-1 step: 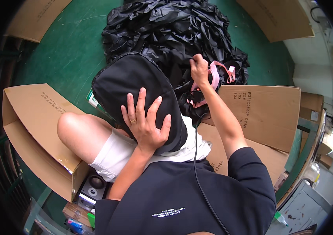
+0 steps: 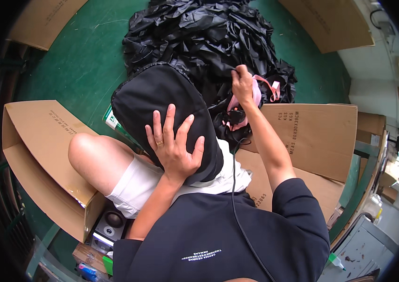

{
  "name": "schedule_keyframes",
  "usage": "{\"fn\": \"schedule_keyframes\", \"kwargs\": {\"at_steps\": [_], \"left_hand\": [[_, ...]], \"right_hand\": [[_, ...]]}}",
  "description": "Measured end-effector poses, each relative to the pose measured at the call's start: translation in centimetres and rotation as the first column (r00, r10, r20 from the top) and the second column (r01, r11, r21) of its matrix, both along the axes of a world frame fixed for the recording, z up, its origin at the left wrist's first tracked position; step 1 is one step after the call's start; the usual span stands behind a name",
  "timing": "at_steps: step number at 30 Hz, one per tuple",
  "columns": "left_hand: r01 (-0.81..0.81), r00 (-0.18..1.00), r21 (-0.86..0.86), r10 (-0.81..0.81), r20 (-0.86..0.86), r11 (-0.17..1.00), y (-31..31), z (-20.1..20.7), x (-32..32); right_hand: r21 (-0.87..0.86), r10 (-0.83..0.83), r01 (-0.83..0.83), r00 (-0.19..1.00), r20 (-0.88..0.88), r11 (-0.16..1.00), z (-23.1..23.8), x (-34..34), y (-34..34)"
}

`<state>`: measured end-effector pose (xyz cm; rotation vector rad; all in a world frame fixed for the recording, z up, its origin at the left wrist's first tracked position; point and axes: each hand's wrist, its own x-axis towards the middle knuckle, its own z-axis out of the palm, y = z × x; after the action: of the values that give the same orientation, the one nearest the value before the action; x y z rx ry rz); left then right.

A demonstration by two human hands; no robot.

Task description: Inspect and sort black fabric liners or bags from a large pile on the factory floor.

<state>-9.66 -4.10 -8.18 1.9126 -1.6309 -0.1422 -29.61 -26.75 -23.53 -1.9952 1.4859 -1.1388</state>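
A matte black fabric piece [image 2: 150,94] lies over white shorts [image 2: 136,188], its long axis slanting away leftward to a rounded, puckered end. The left hand [image 2: 175,155] spreads flat on it; the right hand [image 2: 242,85] is closed, its hold unclear.

The fabric piece [image 2: 157,91] lies on the lap [image 2: 139,182], under the left hand [image 2: 173,152]. The fabric pile [image 2: 199,35] lies beyond it. One carton [image 2: 51,136] stands left, another carton [image 2: 324,141] right.
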Motion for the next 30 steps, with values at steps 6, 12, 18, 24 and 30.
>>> {"fn": "schedule_keyframes", "kwargs": {"at_steps": [6, 12, 18, 24, 30], "left_hand": [[0.008, 0.998, -0.082, -0.013, -0.065, 0.997, 0.3, 0.1, 0.1], [0.017, 0.994, -0.120, -0.029, -0.105, 0.993, 1.2, 0.1, 0.7], [0.023, 0.989, -0.145, -0.044, -0.142, 0.989, 1.4, 0.1, 0.7], [0.000, 0.987, -0.154, -0.025, -0.157, 0.988, 1.8, 0.2, 0.8], [0.006, 0.986, -0.160, -0.032, -0.162, 0.987, 1.7, 0.3, 0.8]], "right_hand": [[-0.029, -0.161, 0.179, 0.938, 0.308, 0.983, 11.0, -4.0, -0.5], [0.085, 0.056, -0.213, 0.578, 0.814, 0.973, 21.5, -0.8, 2.7], [-0.046, 0.247, -0.341, 0.576, 0.779, 0.939, 26.7, 2.3, 7.9], [-0.112, 0.315, -0.391, 0.508, 0.802, 0.914, 27.7, 4.0, 9.4], [-0.036, 0.372, -0.537, 0.534, 0.759, 0.843, 27.7, 3.6, 9.7]]}}
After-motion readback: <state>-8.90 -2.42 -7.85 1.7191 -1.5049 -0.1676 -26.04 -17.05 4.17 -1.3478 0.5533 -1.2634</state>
